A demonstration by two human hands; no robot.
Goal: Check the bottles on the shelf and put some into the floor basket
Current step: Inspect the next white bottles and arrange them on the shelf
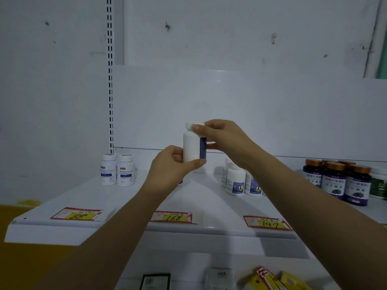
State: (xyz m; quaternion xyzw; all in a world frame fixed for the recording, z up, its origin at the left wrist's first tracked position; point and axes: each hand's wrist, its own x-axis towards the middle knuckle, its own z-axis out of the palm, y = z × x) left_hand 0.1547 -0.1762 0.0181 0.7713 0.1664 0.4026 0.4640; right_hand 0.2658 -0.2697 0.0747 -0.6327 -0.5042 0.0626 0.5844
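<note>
White bottle (191,146) | left hand (169,168) grips base | right hand (219,135) pinches cap

Bottle labels (125,175) too blurred to read, lower-shelf boxes (259,279) cut off (bottom edge)

Setting: retail shop, likely a pharmacy or supplement aisle. White metal display shelf (134,201) on a slotted upright (110,80); handwritten yellow price tags (173,217) reading 88, 168 and 147 along its front edge. Stock stands grouped by type: white supplement bottles (117,170), purple-labelled jars with copper caps (343,181).
</note>
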